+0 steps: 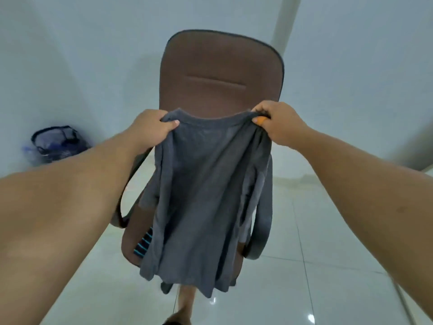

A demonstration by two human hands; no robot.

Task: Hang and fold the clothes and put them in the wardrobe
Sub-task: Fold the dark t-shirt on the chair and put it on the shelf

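Left hand point(150, 125) and right hand point(278, 123) each grip shoulder of grey T-shirt point(201, 184), held up before brown office chair point(222, 73); striped garment point(143, 244) on seat.

Looks like a room in somebody's home, pretty bare. The giveaway is the brown padded office chair point(220, 90) sitting in the middle, with a striped bit of clothing point(143, 242) lying on its seat. Behind the chair there are just plain pale walls point(70, 55) meeting in a corner. Under and around it is a glossy white tiled floor point(316, 242). Off to the left of the chair, against the wall, sits a dark mesh basket point(56, 143) with something blue inside.
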